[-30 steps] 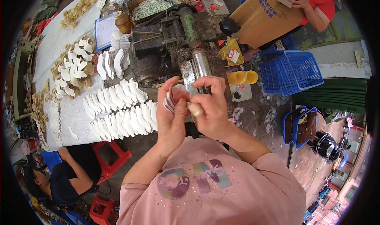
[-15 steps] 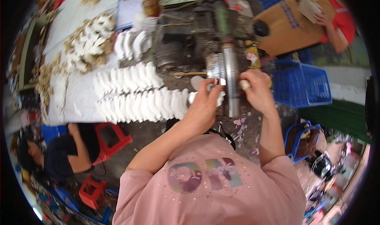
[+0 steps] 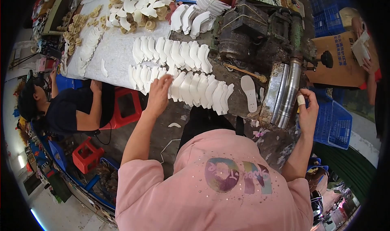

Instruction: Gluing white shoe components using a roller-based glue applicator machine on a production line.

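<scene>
My left hand is over the front row of white curved pieces, with its fingertips closed on one white curved piece between the two rows. What these thin, bent pieces are I cannot tell. A second row lies just behind. My right hand is beside the free end of a shiny metal roller on a machine. Its fingers are curled, its thumb has a beige covering, and nothing shows in its grip. A white insole-shaped piece lies left of the roller.
The machine's dark motor stands behind the roller, near a wooden-handled tool. Blue crates and a cardboard box are at the right, beside another person's hand. A co-worker sits at the left near red stools.
My left hand has moved from the roller leftward to the rows of white pieces. My right hand stays near the roller's end. The view has shifted, with the machine now farther right.
</scene>
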A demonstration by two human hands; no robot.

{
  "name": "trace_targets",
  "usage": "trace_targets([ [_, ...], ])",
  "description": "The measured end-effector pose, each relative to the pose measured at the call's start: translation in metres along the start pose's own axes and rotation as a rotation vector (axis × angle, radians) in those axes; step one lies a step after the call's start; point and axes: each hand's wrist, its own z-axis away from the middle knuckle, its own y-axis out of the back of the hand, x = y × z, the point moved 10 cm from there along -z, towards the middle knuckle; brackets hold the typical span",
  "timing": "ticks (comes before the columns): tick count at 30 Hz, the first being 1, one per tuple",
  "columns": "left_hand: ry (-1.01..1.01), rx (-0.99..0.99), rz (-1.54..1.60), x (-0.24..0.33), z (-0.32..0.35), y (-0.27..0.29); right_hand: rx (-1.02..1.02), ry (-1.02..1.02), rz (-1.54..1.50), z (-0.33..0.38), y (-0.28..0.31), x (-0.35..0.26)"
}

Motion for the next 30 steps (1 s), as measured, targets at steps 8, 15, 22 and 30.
trace_targets([
  [8, -0.082, -0.526, -0.262, -0.004, 0.034, -0.057, 0.058, 0.069, -0.010, -0.002, 0.002, -0.011],
  [15, 0.224, -0.280, 1.087, 0.076, -0.036, 0.001, -0.050, 0.206, -0.311, 0.020, -0.022, -0.081],
  [22, -0.060, -0.256, 1.799, 0.221, -0.061, 0.002, 0.045, 0.505, -0.151, 0.046, -0.091, -0.144],
  [30, 0.220, -0.127, 1.395, 0.204, -0.065, -0.030, 0.078, 0.270, -0.107, 0.011, -0.009, -0.096],
])
